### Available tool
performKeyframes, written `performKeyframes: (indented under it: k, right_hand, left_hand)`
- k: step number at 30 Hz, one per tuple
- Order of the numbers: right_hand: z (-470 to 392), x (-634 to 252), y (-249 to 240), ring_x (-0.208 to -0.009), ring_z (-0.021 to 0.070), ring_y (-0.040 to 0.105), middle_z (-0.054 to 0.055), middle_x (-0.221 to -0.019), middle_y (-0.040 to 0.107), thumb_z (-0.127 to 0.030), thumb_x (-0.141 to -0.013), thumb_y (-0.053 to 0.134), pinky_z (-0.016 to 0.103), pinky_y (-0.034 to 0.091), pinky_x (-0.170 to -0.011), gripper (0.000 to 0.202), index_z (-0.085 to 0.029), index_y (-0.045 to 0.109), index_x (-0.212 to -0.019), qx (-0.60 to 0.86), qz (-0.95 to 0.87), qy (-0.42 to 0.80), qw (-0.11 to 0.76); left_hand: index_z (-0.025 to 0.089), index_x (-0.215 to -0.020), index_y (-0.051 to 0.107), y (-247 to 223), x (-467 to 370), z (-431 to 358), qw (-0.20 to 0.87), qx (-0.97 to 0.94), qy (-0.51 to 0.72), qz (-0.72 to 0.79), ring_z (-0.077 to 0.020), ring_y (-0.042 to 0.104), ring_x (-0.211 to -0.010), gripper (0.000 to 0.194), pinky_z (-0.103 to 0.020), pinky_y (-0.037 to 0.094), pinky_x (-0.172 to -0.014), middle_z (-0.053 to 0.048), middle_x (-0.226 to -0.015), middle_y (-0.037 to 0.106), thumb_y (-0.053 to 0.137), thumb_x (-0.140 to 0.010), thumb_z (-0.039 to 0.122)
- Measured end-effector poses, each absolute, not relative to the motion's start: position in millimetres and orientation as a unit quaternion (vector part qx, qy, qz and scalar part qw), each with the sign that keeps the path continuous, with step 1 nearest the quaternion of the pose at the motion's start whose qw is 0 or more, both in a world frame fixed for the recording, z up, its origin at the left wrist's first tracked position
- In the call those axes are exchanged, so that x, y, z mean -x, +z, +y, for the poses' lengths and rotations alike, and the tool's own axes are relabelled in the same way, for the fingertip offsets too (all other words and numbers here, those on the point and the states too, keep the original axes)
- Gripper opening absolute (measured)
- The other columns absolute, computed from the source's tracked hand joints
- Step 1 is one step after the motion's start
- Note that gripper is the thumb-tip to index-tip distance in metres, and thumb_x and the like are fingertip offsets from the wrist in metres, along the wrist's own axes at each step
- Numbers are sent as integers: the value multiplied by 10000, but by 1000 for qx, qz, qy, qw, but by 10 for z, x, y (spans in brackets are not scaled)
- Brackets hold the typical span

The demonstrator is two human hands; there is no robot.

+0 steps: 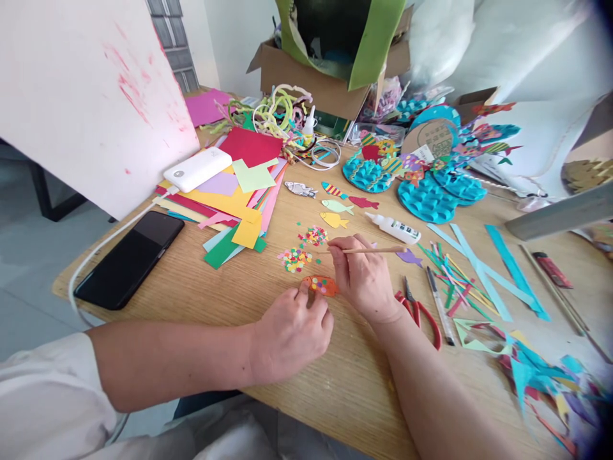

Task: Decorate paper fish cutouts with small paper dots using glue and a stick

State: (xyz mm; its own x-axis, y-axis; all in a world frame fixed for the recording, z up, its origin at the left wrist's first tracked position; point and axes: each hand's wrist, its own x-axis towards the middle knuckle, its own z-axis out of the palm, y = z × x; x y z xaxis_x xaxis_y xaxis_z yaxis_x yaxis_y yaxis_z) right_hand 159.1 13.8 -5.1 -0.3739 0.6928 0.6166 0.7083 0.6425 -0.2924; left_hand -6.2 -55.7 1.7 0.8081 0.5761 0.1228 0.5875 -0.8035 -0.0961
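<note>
One orange fish (pixel 324 285), looking light and bendy, is lying at one o'clock from the left hand (pixel 293 329) touching it, maybe pinching; I can't tell. Its edges are looking safest for holding. The right hand (pixel 364 278) is pinching a stick (pixel 383 250).

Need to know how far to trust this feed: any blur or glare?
Head view: the paper scraps at lower right are blurred, and the right-hand corners darken; head view: a paler reflection covers the far end of the black smartphone; head view: the orange paper fish, left hand and right hand look reasonably sharp.
</note>
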Motion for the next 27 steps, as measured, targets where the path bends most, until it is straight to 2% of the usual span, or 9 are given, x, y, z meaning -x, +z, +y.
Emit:
performKeyframes:
  k: [5,9,14,19,27]
  right_hand:
    - [83,-1508,-25,-757,177,676,58,-853,711,-236,-964,485,300,505,-665,134,-202,610,-931,452,-775,95,431]
    - [35,-1402,3,-773,172,692,49,-860,722,-239,-961,498,292,521,-678,144,-208,627,-906,441,-774,151,428]
    - [46,-1314,-15,-781,164,688,49,-878,722,-233,-961,497,286,521,-700,182,-204,628,-838,415,-787,170,423]
    - [66,-1291,-61,-772,175,677,50,-843,710,-236,-961,498,299,523,-702,158,-201,618,-864,411,-797,166,410]
    - [29,-1318,43,-776,169,687,44,-860,710,-252,-961,509,299,535,-697,164,-205,634,-867,435,-754,190,455]
  left_hand:
    - [70,-980,665,24,59,-558,59,950,-41,-305,-318,653,-1015,229,-396,539,-728,-188,-1035,675,451,-921,126]
    - [69,-991,669,18,55,-558,63,949,-46,-304,-317,652,-1002,235,-406,536,-739,-188,-1022,676,453,-922,131]
    - [71,-1014,663,1,54,-561,66,948,-57,-307,-325,648,-988,245,-411,534,-731,-190,-1029,668,450,-920,144]
    - [78,-1002,664,0,50,-564,59,946,-58,-312,-319,648,-970,240,-410,536,-727,-189,-1032,667,451,-915,147]
    - [67,-1026,664,-3,55,-544,61,949,-52,-305,-319,653,-1006,253,-415,548,-754,-189,-1029,678,444,-924,141]
